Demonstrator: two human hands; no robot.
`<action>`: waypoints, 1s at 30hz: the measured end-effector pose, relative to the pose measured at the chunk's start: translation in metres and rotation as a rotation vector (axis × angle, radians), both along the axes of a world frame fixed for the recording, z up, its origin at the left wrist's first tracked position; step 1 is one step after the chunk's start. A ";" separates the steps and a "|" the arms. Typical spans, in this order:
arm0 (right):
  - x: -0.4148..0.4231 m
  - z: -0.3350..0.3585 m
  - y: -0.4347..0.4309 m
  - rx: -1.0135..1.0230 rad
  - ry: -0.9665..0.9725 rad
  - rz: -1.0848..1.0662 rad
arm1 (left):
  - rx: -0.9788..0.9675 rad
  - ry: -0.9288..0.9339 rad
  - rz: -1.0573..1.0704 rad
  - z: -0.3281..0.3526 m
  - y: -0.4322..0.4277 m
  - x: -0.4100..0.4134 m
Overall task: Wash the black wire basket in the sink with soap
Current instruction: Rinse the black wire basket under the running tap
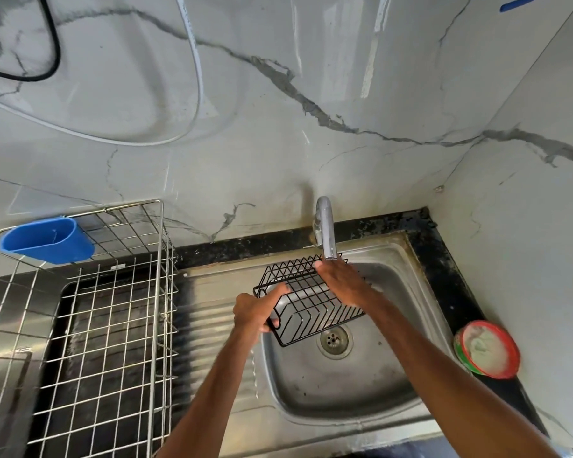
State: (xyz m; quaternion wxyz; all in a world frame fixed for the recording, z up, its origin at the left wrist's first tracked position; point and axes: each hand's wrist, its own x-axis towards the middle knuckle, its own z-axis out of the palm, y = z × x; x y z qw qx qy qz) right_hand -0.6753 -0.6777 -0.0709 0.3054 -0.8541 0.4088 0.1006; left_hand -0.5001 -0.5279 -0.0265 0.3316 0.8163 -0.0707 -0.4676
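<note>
The black wire basket hangs tilted over the steel sink, just under the tap. My left hand grips the basket's left end, thumb on top and fingers curled under the wire. My right hand lies flat with straight fingers on the basket's upper right side, fingertips near the tap's spout. The round soap tub, red-rimmed with whitish paste inside, sits on the counter at the sink's right edge. No running water can be made out.
A tall steel wire dish rack stands on the draining board at left, with a blue plastic cup holder hooked on its back rim. The drain lies below the basket. Marble walls close the back and right.
</note>
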 end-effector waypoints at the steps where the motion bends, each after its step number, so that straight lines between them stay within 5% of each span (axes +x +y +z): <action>1: -0.008 -0.008 -0.010 0.022 0.048 -0.023 | -0.005 -0.002 0.004 0.001 0.000 0.001; 5: -0.022 -0.013 -0.013 0.055 0.099 -0.075 | 0.003 -0.007 -0.001 0.000 -0.004 0.001; 10: 0.000 0.024 0.033 0.191 -0.274 -0.093 | 0.008 -0.024 -0.074 -0.002 -0.025 -0.004; 15: 0.004 0.050 0.072 0.189 -0.417 -0.046 | 0.009 -0.083 -0.122 -0.001 -0.051 -0.006; 21: -0.042 0.025 0.096 -0.083 -0.345 0.019 | -0.042 -0.109 -0.218 -0.010 -0.059 -0.003; 30: -0.003 0.011 0.052 -0.157 -0.215 -0.151 | -0.136 -0.174 -0.432 -0.007 -0.100 0.000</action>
